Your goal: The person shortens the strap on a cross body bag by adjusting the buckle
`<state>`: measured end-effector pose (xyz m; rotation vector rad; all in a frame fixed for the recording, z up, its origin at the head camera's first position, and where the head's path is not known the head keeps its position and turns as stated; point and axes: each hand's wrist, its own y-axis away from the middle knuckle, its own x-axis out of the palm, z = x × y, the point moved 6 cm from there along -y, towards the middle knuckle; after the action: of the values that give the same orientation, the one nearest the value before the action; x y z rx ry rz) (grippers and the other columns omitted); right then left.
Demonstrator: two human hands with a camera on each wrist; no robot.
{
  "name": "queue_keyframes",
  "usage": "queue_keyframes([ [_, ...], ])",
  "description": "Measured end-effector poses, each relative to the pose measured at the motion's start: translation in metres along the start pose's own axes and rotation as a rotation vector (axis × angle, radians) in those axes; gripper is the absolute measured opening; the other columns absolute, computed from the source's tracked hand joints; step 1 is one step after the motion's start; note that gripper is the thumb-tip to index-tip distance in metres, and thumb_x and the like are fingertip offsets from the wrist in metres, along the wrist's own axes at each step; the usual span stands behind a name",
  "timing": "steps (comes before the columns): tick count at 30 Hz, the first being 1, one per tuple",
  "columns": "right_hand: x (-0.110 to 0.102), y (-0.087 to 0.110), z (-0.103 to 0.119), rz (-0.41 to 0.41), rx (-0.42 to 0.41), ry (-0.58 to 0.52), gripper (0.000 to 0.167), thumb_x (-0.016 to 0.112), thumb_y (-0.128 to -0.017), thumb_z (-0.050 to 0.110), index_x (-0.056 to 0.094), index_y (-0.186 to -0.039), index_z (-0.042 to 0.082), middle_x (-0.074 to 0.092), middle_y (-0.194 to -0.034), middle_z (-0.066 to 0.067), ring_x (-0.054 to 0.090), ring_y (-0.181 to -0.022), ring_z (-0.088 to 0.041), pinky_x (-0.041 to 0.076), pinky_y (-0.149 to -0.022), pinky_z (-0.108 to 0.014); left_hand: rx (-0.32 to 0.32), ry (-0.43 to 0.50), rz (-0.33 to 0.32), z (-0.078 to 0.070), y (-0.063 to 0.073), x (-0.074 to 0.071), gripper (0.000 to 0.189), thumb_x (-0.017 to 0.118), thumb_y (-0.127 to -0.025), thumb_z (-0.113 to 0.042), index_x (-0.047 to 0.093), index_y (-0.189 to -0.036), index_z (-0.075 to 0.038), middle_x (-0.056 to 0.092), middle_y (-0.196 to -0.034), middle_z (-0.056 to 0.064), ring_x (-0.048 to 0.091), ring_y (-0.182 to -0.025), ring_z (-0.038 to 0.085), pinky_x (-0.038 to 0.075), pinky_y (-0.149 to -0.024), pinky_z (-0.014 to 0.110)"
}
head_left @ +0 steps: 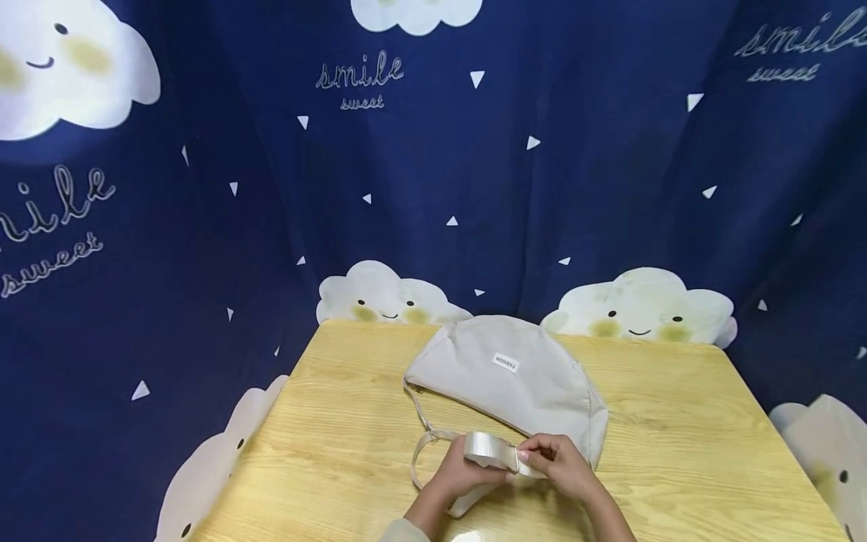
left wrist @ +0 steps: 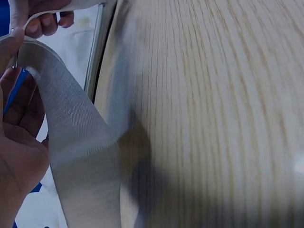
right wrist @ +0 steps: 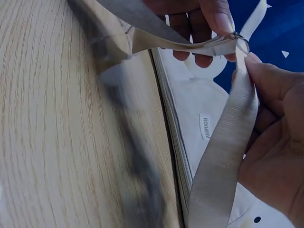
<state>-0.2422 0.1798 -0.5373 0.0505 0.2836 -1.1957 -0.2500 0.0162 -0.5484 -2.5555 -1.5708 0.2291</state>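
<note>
A pale beige shoulder bag (head_left: 501, 384) with a small white FASHION label lies on the table, its zipper edge facing me. Above its near edge, my left hand (head_left: 452, 474) grips the wide woven strap (head_left: 482, 448), which loops over the fingers. Close beside it, my right hand (head_left: 562, 465) pinches the strap at a thin metal ring buckle (head_left: 517, 458). In the right wrist view, the strap passes through the buckle (right wrist: 241, 42) and a long length (right wrist: 221, 142) hangs down. The left wrist view shows the strap (left wrist: 78, 114) draping past the left palm.
The light wood-grain table (head_left: 677, 436) spreads to both sides of the bag. A thin part of the strap (head_left: 415, 467) curves over the table left of my left hand. Behind and beside the table hangs a dark blue curtain (head_left: 420, 165) with smiling clouds.
</note>
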Motion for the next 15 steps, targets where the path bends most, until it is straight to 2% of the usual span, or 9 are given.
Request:
queue_keyframes([
  [4, -0.001, 0.002, -0.002, -0.013, 0.023, 0.007, 0.016, 0.063, -0.089, 0.012, 0.067, -0.096, -0.002, 0.066, -0.089, -0.01, 0.059, -0.073, -0.012, 0.048, -0.062, -0.025, -0.018, -0.015, -0.021, 0.003, 0.0, -0.002, 0.038, 0.082, -0.066, -0.006, 0.068, -0.1, -0.011, 0.068, -0.091, -0.002, 0.062, -0.083, 0.015, 0.048, -0.076, 0.031],
  [10, -0.007, 0.005, -0.004, -0.035, 0.048, 0.031, 0.021, 0.062, -0.09, 0.012, 0.064, -0.103, -0.005, 0.066, -0.096, -0.014, 0.062, -0.08, -0.015, 0.05, -0.067, -0.026, 0.011, -0.053, -0.034, 0.002, -0.004, -0.006, 0.033, 0.082, -0.066, -0.008, 0.068, -0.097, -0.007, 0.068, -0.086, -0.002, 0.063, -0.077, 0.012, 0.05, -0.071, 0.029],
  [15, -0.012, 0.01, -0.012, -0.044, 0.079, 0.049, 0.022, 0.062, -0.09, 0.011, 0.064, -0.103, -0.007, 0.065, -0.096, -0.015, 0.061, -0.079, -0.012, 0.049, -0.067, -0.025, 0.043, -0.067, -0.048, -0.001, 0.0, -0.008, 0.031, 0.08, -0.068, -0.005, 0.068, -0.097, -0.004, 0.068, -0.085, -0.002, 0.063, -0.075, 0.01, 0.051, -0.07, 0.029],
])
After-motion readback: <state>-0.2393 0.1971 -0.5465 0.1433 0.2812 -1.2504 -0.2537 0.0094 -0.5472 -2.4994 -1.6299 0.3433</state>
